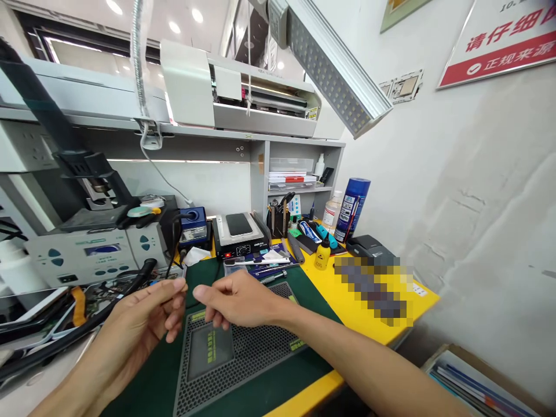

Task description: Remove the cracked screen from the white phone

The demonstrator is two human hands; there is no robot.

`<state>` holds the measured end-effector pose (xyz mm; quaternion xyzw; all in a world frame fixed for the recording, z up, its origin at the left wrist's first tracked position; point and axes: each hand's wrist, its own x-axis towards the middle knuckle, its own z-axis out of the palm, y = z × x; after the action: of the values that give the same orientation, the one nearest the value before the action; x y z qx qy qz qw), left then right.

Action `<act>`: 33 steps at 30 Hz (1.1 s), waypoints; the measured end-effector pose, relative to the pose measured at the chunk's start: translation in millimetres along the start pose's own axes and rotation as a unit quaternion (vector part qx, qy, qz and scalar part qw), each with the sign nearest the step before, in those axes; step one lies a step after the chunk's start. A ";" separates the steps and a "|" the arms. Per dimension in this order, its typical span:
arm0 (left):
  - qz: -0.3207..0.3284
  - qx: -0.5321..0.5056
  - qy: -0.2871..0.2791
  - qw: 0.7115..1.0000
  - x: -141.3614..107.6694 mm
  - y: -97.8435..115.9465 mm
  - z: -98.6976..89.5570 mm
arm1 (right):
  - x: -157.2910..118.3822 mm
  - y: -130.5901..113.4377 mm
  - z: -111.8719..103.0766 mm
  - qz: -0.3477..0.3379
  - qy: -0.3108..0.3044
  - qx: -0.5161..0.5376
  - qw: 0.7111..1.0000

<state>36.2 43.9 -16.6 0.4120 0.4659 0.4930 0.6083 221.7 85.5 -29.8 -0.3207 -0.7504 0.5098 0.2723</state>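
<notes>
Over the honeycomb mat's (256, 353) ten o'clock corner, a thin sliver (185, 272) seems pinched by the left hand (145, 315). Toward twelve, the right hand (245, 298) is curled; its grip cannot be told. Close fingertip handling appears underway; steadiness is called for.

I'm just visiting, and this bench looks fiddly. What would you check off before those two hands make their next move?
1. Bare left hand, grip: cannot tell; anything between its fingertips is too small to make out.
2. Bare right hand, grip: cannot tell; its curled fingers may hide something.
3. Black honeycomb-patterned mat, lying flat: ok; it rests on the dark green mat.
4. Silver-topped black box with a red switch, cool and safe: cannot tell; heat doesn't show.
5. Small yellow bottle with a black nozzle, upright: ok; it stands away from both hands.
</notes>
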 end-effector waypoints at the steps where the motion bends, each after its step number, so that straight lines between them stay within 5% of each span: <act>1: 0.005 -0.007 0.008 1.000 0.6 0.3 -0.6 | 0.5 -0.3 -0.2 -0.017 0.028 -0.031 0.999; 5: 0.032 -0.034 0.045 0.998 8.5 -4.2 -10.8 | -10.5 -8.8 -7.9 -0.049 0.139 -0.106 0.983; 8: 0.051 -0.047 0.040 0.997 15.4 -9.1 -18.9 | -44.0 -19.8 -31.1 -0.047 0.235 -0.130 0.962; 14: 0.077 -0.064 0.009 0.995 13.5 -8.0 -19.0 | -126.3 -19.8 -125.6 0.038 0.532 -0.208 0.820; 16: 0.081 -0.066 0.006 0.994 11.9 -7.6 -18.9 | -137.0 -9.9 -151.1 0.088 0.537 -0.223 0.809; 19: 0.084 -0.067 0.005 0.994 12.4 -8.6 -20.9 | -136.6 6.8 -169.6 0.155 0.469 -0.228 0.839; 24: 0.083 -0.066 0.004 0.994 15.7 -10.1 -24.0 | -123.2 25.0 -173.0 0.180 0.401 -0.255 0.861; 33: 0.081 -0.058 0.007 0.995 13.5 -7.8 -22.7 | -123.3 23.5 -179.4 0.200 0.393 -0.288 0.850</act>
<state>16.8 56.7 -31.4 0.4089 0.4060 0.5697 0.5861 438.0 104.3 -2.5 -0.7010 -0.6140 0.1457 0.3321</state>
